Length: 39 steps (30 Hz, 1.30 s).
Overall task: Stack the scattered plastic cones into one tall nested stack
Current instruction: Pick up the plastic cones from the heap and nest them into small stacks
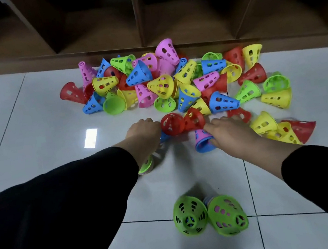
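Note:
A heap of perforated plastic cones (161,82) in red, yellow, blue, green and pink lies scattered on the white tiled floor. My left hand (142,131) grips a tilted nested stack whose red tip cone (172,124) points toward the heap; its green base (146,166) shows under my wrist. My right hand (230,133) reaches in from the right and holds a pink cone nested in a blue one (203,143) at the rim, beside a loose red cone (195,119). Two short stacks topped by green cones (189,215) (227,217) stand close to me.
A dark wooden shelf unit (140,22) with open compartments stands along the far edge of the floor, right behind the heap. More yellow and red cones (286,128) lie to the right of my right hand. Bare tiles (33,132) spread to the left.

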Each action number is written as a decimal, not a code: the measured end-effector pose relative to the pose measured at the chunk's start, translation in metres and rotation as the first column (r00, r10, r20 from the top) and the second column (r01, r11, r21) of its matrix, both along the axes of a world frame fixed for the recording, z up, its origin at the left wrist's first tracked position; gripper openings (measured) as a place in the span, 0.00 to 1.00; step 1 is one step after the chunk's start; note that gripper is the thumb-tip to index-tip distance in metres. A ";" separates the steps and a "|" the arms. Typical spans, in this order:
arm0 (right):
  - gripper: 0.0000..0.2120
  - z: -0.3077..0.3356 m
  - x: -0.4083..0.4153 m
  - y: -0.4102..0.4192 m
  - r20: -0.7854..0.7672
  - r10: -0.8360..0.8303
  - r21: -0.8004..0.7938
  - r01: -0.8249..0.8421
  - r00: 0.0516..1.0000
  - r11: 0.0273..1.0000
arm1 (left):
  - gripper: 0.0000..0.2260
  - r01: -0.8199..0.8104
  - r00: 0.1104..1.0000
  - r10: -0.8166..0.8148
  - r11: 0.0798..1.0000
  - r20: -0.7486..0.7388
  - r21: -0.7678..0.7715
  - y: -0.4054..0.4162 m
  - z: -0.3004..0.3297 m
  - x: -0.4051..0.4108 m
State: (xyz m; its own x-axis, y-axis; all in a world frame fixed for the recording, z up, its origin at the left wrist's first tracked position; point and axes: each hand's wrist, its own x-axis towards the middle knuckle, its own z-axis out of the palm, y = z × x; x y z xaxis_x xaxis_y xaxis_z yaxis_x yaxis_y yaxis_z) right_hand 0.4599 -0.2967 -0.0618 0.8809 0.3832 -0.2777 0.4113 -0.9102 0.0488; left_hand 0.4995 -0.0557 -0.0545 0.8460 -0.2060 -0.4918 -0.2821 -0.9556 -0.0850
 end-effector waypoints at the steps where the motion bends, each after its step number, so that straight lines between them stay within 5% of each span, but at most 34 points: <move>1: 0.10 -0.003 0.001 0.000 0.025 0.004 0.010 -0.004 1.000 1.000 | 0.20 -0.007 1.000 0.007 1.000 -0.023 -0.005 -0.001 -0.003 0.002; 9: 0.08 0.010 0.008 -0.001 -0.019 -0.230 0.364 0.221 0.973 0.905 | 0.22 0.002 1.000 -0.002 1.000 -0.024 0.003 0.003 0.007 0.015; 12: 0.10 0.026 0.007 0.007 -0.221 -0.335 0.536 0.401 0.916 0.743 | 0.27 -0.102 0.995 0.103 0.992 0.015 -0.078 0.022 0.025 0.018; 14: 0.12 0.039 0.008 0.014 -0.370 -0.338 0.643 0.501 0.865 0.579 | 0.26 -0.260 0.959 0.281 0.922 0.034 -0.286 0.033 0.045 0.015; 15: 0.12 0.046 0.008 0.019 -0.420 -0.332 0.673 0.535 0.845 0.511 | 0.24 -0.343 0.923 0.385 0.826 0.004 -0.448 0.037 0.057 0.011; 17: 0.13 0.059 0.007 0.033 -0.502 -0.336 0.703 0.602 0.797 0.378 | 0.19 -0.455 0.836 0.524 0.493 -0.164 -0.741 0.037 0.080 -0.009; 19: 0.14 0.073 0.006 0.051 -0.591 -0.333 0.720 0.666 0.735 0.193 | 0.17 -0.480 0.780 0.539 0.185 -0.320 -0.857 0.032 0.093 -0.036; 21: 0.11 0.088 0.005 0.071 -0.701 -0.289 0.683 0.731 0.651 -0.011 | 0.17 -0.480 0.725 0.540 -0.050 -0.428 -0.876 0.027 0.096 -0.058; 24: 0.04 0.101 0.001 0.097 -0.844 -0.191 0.528 0.839 0.502 -0.128 | 0.14 -0.483 0.579 0.523 -0.398 -0.626 -0.780 0.027 0.098 -0.077; 26: 0.08 0.104 -0.004 0.111 -0.916 -0.070 0.401 0.902 0.395 -0.159 | 0.12 -0.456 0.547 0.534 -0.455 -0.644 -0.765 0.036 0.102 -0.085; 28: 0.10 0.104 -0.008 0.123 -0.910 -0.084 0.414 0.901 0.406 -0.132 | 0.12 -0.411 0.572 0.595 -0.387 -0.564 -0.826 0.051 0.103 -0.095; 29: 0.11 0.103 -0.009 0.128 -0.853 -0.176 0.506 0.861 0.491 -0.051 | 0.11 -0.382 0.585 0.643 -0.319 -0.494 -0.868 0.060 0.102 -0.102; 32: 0.13 0.101 -0.006 0.138 -0.404 -0.301 0.736 0.502 0.864 0.454 | 0.13 -0.351 0.600 0.743 -0.087 -0.295 -0.932 0.090 0.093 -0.124; 35: 0.12 0.102 -0.003 0.154 -0.055 -0.146 0.552 0.151 0.988 0.820 | 0.18 -0.387 0.596 0.767 0.017 -0.236 -0.922 0.114 0.073 -0.145; 39: 0.19 0.096 -0.003 0.189 0.174 0.109 0.144 -0.135 0.979 0.980 | 0.21 -0.458 0.622 0.746 0.099 -0.239 -0.884 0.130 0.040 -0.158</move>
State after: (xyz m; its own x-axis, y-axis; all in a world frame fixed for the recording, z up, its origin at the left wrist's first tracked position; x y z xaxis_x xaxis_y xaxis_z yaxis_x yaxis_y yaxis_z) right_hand 0.4574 -0.1078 0.0338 0.8534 0.5175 -0.0622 0.5178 -0.8554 -0.0116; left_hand 0.3419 0.0738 -0.0142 0.9330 0.2863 -0.2180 0.3158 -0.3611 0.8774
